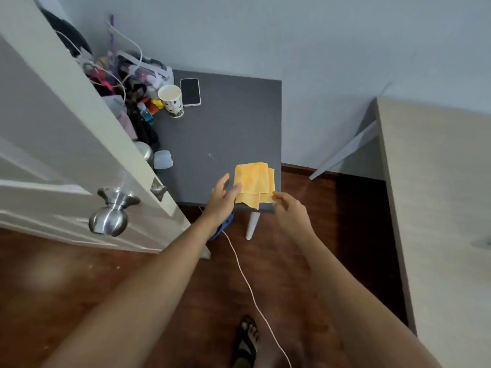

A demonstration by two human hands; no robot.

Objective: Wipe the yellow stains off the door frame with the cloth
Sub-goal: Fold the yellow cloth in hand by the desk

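A folded yellow-orange cloth (253,183) lies on the near right corner of a dark grey table (225,134). My left hand (223,196) reaches to the cloth's left edge with straight fingers, the fingertips touching it. My right hand (288,211) is at the cloth's lower right corner, fingers curled, and appears to pinch that corner. A white door (66,144) with a metal knob (110,216) stands open at the left. No door frame or yellow stains are in view.
On the table's far left are a paper cup (171,100), a phone (190,91), a plastic lid (163,159) and a heap of cables and small items (125,83). A white cable (252,293) runs across the wooden floor. A light cabinet (435,208) stands at the right.
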